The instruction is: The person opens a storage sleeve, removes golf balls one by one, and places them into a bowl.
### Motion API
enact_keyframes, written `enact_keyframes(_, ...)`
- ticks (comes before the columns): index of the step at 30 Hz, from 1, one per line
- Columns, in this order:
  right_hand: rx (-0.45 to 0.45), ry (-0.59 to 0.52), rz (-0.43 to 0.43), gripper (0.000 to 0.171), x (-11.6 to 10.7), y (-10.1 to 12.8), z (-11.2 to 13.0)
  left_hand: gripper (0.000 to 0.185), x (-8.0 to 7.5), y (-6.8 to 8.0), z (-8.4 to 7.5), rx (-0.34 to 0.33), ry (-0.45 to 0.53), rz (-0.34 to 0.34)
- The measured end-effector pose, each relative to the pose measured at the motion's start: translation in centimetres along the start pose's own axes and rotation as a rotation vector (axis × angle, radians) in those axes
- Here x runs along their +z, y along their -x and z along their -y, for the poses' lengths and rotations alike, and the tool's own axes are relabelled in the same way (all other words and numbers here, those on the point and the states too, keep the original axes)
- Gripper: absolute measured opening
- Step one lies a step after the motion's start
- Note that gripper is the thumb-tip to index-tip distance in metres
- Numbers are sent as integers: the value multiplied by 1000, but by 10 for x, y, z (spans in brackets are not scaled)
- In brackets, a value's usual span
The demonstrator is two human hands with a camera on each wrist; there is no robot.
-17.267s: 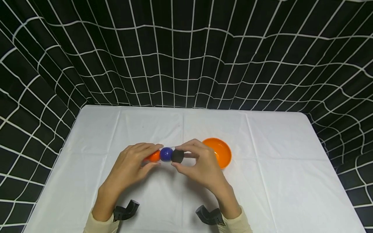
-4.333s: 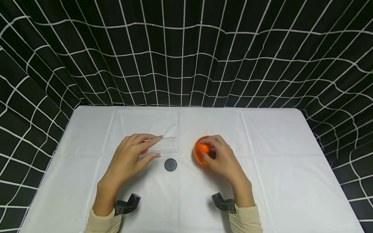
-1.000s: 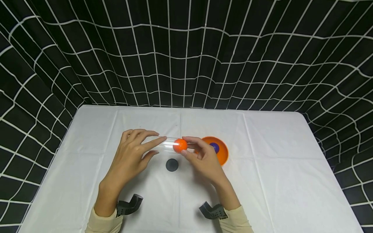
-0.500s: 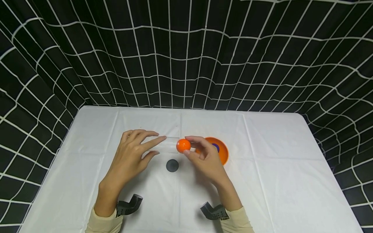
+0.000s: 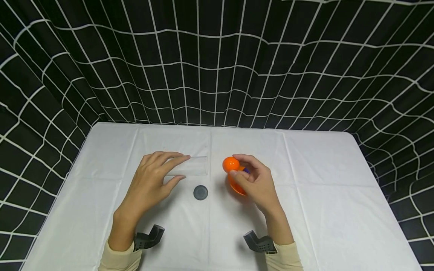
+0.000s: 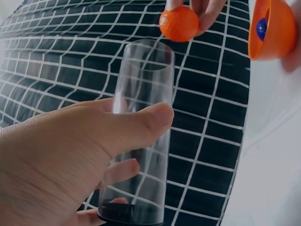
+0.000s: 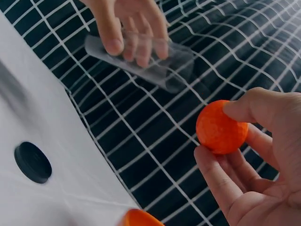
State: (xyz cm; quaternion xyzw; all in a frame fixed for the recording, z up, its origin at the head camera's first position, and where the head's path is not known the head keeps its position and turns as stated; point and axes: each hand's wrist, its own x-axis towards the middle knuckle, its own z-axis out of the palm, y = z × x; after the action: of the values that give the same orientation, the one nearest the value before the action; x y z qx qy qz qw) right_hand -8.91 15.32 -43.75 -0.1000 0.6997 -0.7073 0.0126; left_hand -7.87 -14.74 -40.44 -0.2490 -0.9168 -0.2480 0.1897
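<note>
My left hand [image 5: 154, 178] holds a clear tube [image 5: 198, 166] on its side, thumb and fingers curled round its barrel. In the left wrist view the tube [image 6: 146, 89] has an uncovered mouth, a dark base and no ball inside. My right hand [image 5: 259, 184] pinches an orange ball [image 5: 231, 165] between thumb and fingertips, apart from the tube's mouth. Below this ball is an orange bowl [image 5: 236, 187], partly hidden by the right hand. A blue ball [image 6: 261, 29] shows inside the bowl.
A round black cap [image 5: 200, 192] lies on the white tablecloth [image 5: 101, 180], just in front of the tube. Black curtains with a white grid [image 5: 217, 75] stand behind and beside the table. Each wrist wears a black camera mount [image 5: 149, 238].
Earlier the cap was at the tube's end, with orange and blue balls inside. Over the last second the orange ball has come out of the tube's mouth and moved right, over the bowl.
</note>
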Motion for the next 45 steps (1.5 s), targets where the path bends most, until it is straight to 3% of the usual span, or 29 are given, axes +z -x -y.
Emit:
enact_keyframes(6,6,54,-51,44,-13,0,-2,50,1,0,0,-9,28,5)
enact_keyframes(13,-59,176,-73,42,-20,0,-5,50,3,0,-1,-13,36,8)
enact_keyframes(23,-100,393,-50,40,-23,0,-12,50,2,0,-1,-16,41,8)
enact_keyframes(45,-148,646,-7,36,-23,-1,-16,50,5,-1,-2,-20,48,31)
